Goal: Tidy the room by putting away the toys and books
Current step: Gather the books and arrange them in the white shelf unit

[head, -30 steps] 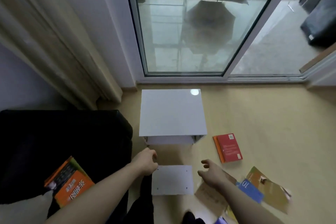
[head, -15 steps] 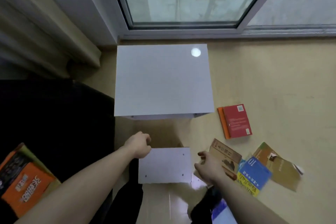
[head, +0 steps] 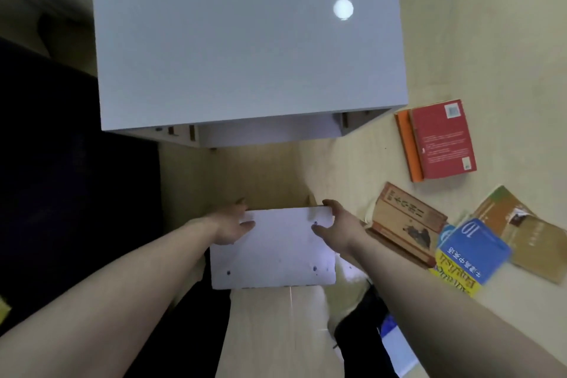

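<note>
Left hand: your left hand (head: 230,225) grips the left end of a white panel (head: 273,250), thumb lying on its top face and the fingers curled over the far edge.
Right hand: your right hand (head: 339,228) grips the right end of the same panel, thumb on top near a small dark hole, fingers wrapped over the far corner.
White panel: you hold it nearly flat between both hands, low over the floor (head: 478,40), just in front of the white cabinet (head: 245,40); small dark holes dot its face.
White cabinet: it stands on the floor ahead of you, its glossy top showing a round light reflection; the near side looks open underneath.
Red book (head: 441,139): it lies flat on the floor to the right of the cabinet, on top of an orange book (head: 406,147) whose edge shows along its left side.
Brown book (head: 405,224): it lies on the floor just beside your right hand.
Blue book (head: 472,250): it overlaps the brown book's right end and lies on a yellow book (head: 454,276).
Tan book (head: 527,230): it lies farthest right, partly under the blue one.
Dark furniture (head: 61,163): it fills the left side, next to the cabinet; you cannot tell what it is.
</note>
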Motion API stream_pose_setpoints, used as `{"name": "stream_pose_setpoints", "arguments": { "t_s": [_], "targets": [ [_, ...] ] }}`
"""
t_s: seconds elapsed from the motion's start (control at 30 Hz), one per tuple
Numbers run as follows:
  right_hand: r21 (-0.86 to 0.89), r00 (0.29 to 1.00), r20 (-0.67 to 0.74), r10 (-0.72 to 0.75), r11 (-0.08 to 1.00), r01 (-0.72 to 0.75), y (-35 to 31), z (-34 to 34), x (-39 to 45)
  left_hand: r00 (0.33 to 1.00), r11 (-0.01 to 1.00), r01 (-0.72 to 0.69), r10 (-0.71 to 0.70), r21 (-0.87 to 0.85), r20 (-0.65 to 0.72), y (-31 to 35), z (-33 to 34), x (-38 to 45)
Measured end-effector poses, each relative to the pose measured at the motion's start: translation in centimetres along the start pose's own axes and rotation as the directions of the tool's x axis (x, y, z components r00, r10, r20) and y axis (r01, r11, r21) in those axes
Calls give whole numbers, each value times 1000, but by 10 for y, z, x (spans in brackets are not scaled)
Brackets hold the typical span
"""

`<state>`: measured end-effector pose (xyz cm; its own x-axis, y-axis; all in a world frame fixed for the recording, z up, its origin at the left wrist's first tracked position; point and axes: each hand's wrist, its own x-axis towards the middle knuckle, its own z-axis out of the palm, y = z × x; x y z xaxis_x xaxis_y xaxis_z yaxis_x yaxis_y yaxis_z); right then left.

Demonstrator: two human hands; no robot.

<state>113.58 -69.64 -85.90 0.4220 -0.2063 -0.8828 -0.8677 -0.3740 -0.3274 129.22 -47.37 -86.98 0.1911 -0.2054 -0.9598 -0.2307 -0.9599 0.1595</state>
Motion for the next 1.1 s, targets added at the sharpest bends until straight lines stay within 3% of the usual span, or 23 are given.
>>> {"name": "stream_pose_setpoints", "arguments": {
  "t_s": [0.17,0.43,0.63,0.73,0.87,0.97,1.1],
  "targets": [
    [87,999,-16,32,996,-31,36,23,3,998,996,23,-28,-88,-61,-7,22,8],
    [45,985,136,101,993,-108,104,64,-51,999,992,29,-32,124,23,-14,116,-23],
    [-110,940,292,177,982,-150,149,100,-80,992,990,31,-47,139,115,-29,196,-37],
    [-154,919,342,196,976,-151,160,104,-79,980,985,26,-59,170,191,-26,203,-34],
    [-253,854,434,286,949,-189,154,106,-71,922,929,-22,-125,370,367,-6,192,-19],
    [-299,830,463,312,936,-185,144,97,-58,900,883,-59,-155,466,407,18,177,0],
    [-201,843,466,267,960,-193,125,60,-28,893,864,-106,-135,492,430,53,147,31]
  ]
}}
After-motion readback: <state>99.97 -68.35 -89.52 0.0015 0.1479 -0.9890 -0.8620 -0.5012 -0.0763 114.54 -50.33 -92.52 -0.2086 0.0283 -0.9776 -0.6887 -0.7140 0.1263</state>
